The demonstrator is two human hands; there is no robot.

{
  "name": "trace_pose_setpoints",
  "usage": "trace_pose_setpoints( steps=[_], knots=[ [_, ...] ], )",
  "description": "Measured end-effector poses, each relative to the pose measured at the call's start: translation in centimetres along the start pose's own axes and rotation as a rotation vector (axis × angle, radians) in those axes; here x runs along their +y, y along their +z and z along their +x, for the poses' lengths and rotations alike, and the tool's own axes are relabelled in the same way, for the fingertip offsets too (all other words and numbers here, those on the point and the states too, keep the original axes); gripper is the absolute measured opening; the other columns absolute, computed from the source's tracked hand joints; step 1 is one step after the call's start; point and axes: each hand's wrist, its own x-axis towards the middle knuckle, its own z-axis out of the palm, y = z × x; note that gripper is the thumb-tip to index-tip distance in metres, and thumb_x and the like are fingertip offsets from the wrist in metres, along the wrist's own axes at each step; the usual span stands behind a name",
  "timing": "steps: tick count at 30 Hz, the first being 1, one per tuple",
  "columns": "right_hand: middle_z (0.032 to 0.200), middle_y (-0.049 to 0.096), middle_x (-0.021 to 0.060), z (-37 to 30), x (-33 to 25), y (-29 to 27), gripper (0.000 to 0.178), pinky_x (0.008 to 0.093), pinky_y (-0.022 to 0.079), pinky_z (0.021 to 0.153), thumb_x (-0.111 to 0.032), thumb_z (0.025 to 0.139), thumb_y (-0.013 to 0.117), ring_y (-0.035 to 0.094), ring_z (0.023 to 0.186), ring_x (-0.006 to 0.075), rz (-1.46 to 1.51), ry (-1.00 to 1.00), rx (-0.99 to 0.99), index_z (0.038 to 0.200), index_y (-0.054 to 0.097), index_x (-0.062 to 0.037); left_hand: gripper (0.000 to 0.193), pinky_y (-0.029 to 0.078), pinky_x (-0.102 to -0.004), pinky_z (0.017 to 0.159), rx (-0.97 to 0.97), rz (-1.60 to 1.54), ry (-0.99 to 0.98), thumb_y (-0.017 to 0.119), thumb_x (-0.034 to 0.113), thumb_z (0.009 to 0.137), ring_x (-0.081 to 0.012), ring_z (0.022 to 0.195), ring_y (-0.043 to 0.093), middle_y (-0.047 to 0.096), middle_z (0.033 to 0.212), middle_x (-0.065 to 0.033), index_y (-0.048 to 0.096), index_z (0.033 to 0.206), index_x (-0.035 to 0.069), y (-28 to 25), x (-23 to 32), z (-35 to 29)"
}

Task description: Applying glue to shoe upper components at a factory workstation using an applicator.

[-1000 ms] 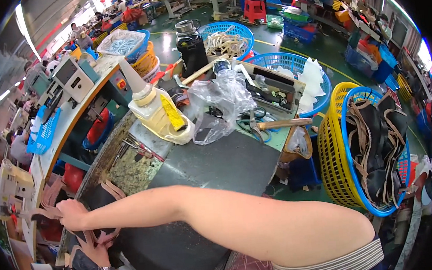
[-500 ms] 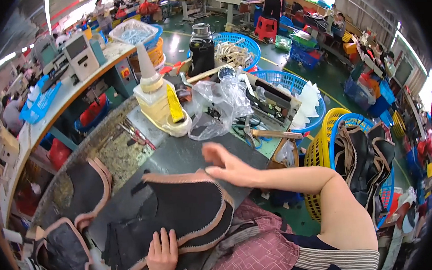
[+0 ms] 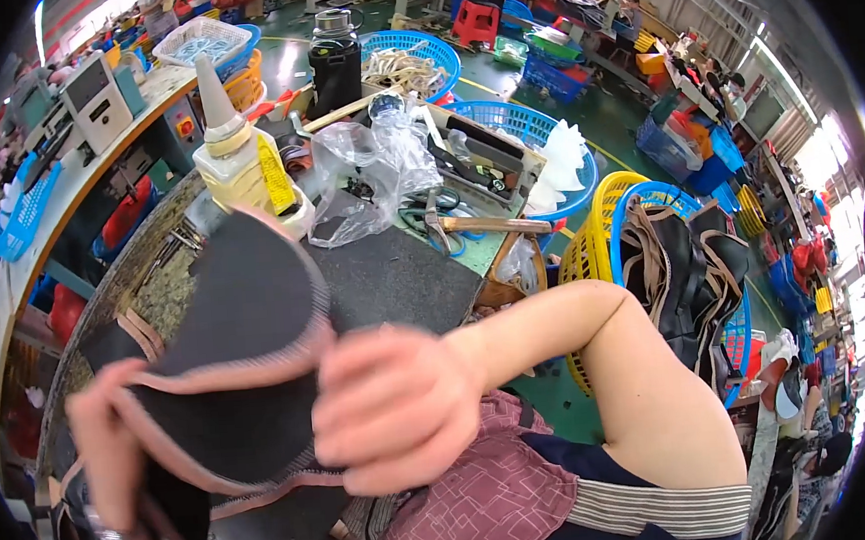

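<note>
Spreading across the middle of the head view, the desk (image 3: 143,290) had a speckled, worn top at left and a dark mat (image 3: 403,282) near the centre. A second desk (image 3: 72,200) curved along the upper left; green floor (image 3: 552,407) showed right of centre and toward the top. Left of centre, the black panel (image 3: 254,293) with pink stitched edging was tilted up over the desk. The left hand (image 3: 107,423) had its fingers clasped on the panel's lower left edge; the right hand (image 3: 402,408), blurred, curled beside its right edge, and whether those fingers gripped could not be told. The bottle (image 3: 246,178), plastic bag (image 3: 375,169) and hammer (image 3: 495,225) lined the mat's far edge, leaving a bare stretch beyond the right hand. A blue basket (image 3: 619,242) bounded the right.
</note>
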Motion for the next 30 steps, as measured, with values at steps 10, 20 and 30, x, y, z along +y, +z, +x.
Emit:
trace_pose_setpoints(
  steps=[10,20,30],
  knots=[
    [0.111,0.047,0.0113,-10.6,-2.1,5.6,0.045,0.0419,0.032,0.094,-0.026,0.066,0.067,0.046,0.106,0.0249,0.036,0.501,-0.871,0.104,0.05,-0.0075,0.039,0.048,-0.0332,0.078,0.209,1.238,0.154,0.044,0.0,0.079,-0.0257,0.094,0.058,0.057,0.109,-0.0137,0.048,0.118,0.004,-6.5,-14.9,0.8],
    [0.124,0.042,0.0169,-9.8,1.5,2.9,0.072,0.0416,0.03,0.097,-0.027,0.068,0.069,0.04,0.115,0.0325,-0.357,0.988,-0.775,0.126,0.035,-0.0014,0.061,0.029,-0.0434,0.099,0.243,0.673,-0.027,0.053,-0.001,0.068,-0.0351,0.118,0.038,0.041,0.128,-0.0186,0.038,0.127,0.003,5.6,-13.2,-7.1],
    [0.102,0.06,0.0118,-9.1,14.3,-1.1,0.038,0.0281,0.046,0.075,-0.024,0.08,0.061,0.059,0.086,0.0153,-0.179,1.294,-0.412,0.111,0.054,-0.0043,0.068,0.024,-0.046,0.101,-0.417,0.078,0.182,0.061,0.044,0.07,-0.0316,0.122,0.034,0.038,0.131,-0.0153,0.044,0.123,0.005,13.3,-2.0,-12.7]
  ],
)
